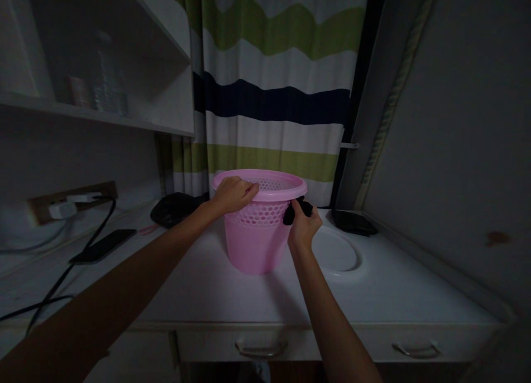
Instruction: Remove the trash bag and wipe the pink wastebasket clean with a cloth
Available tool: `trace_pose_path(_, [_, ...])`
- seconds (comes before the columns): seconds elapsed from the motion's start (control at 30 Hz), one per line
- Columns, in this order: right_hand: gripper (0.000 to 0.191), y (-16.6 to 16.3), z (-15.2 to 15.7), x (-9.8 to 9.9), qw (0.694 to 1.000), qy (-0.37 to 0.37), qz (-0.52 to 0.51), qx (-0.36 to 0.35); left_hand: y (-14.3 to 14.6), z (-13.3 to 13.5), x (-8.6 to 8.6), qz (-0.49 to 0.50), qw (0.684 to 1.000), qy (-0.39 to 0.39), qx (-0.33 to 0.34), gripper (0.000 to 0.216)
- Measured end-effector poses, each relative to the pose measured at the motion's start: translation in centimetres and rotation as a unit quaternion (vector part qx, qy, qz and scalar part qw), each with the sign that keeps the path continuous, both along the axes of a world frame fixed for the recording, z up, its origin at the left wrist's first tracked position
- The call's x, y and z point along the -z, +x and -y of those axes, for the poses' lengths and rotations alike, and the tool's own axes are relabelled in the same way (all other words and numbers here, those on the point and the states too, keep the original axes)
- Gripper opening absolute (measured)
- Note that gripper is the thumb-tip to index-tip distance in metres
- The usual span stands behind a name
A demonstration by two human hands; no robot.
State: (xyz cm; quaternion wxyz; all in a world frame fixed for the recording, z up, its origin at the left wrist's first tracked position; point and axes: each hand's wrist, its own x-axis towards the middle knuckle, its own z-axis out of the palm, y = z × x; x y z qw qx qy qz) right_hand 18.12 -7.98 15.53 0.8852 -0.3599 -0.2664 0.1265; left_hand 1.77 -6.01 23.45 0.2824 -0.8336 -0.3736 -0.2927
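A pink plastic basket (257, 242) with a perforated band under its rim stands on a white desk (215, 294). My left hand (234, 194) is closed over the near left part of the basket's rim. My right hand (305, 225) sits at the basket's right side, fingers pinched on a small black cloth (297, 208) that presses against the rim and upper wall.
A white round lid (338, 253) lies right of the basket, a dark flat object (352, 221) behind it. A black bag (176, 208), a phone (103, 245) and cables (62, 278) lie at the left. Shelves hang above left; a striped curtain hangs behind. Drawers sit below.
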Motion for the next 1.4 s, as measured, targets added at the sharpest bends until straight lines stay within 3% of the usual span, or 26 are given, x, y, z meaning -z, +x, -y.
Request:
trace_pose_path(0.27, [0.031,1.5,-1.3,-0.9,0.989,0.062,-0.101,-0.086,0.2,-0.3,-0.2,-0.034,0.999,-0.007,-0.001,0.057])
trace_pose_path(0.6, [0.034,-2.0,1.3,-0.3,0.997,0.014,-0.036,-0.068,0.5,-0.2,-0.3,-0.067,0.997,-0.007,-0.024,0.053])
trace_pose_path(0.83, [0.031,1.5,-0.6,-1.1,0.986,0.062,-0.107,-0.110,0.4,0.0,-0.3,-0.041,0.999,-0.013,-0.013,0.055])
trace_pose_path(0.97, [0.030,2.6,-1.3,-1.2,0.987,0.058,-0.095,-0.114,0.4,-0.1,-0.3,-0.054,0.998,-0.006,0.006,0.054])
trace_pose_path(1.13, [0.029,1.2,-0.3,-0.8,0.990,0.049,-0.076,-0.108,0.3,-0.4,-0.2,-0.059,0.998,-0.006,0.005,0.053])
trace_pose_path(1.27, [0.028,0.0,1.0,-0.4,0.997,0.025,0.000,-0.077,0.3,-0.5,-0.3,-0.060,0.998,-0.020,0.010,0.053])
trace_pose_path(1.4, [0.029,0.5,1.0,-0.2,0.997,0.022,0.015,-0.077,0.4,-0.2,-0.4,-0.071,0.997,-0.016,0.013,0.052])
